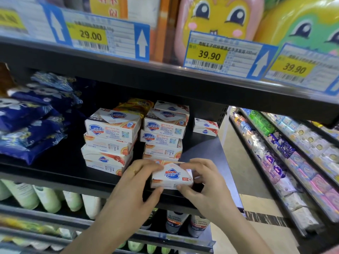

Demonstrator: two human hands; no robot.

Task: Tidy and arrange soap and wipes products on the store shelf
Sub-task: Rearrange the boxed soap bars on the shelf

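white cardboard, printed with a blue shield logo and orange trim, fills the middle of a black store shelf (60,167), where a person holds one soap box (172,177) at the front lip with both hands. the left hand (141,178) pinches the box's left end, fingers curled over the top edge and thumb under the near corner, a ring on one finger. the right hand (203,180) clamps the right end the same way, thumb pressed to the lower front edge. the box sits with its logo upside down to the camera, just in front of the right stack of soap boxes (164,134), which stands touching close to the left stack of soap boxes (110,140); several boxes in the left stack lie skewed. a lone soap box (206,126) rests well apart toward the back right of the shelf, and orange packets (136,105) show behind the stacks. dark blue wipes packs (34,114) lean in a slumped heap at the shelf's left. yellow price tags (209,55) reading 29.00 and 39.90 line the shelf edge above, under cartoon-faced bottles (220,15). pale bottles (47,198) lie on the shelf below, and a neighbouring aisle's shelving (293,162) runs off to the right.
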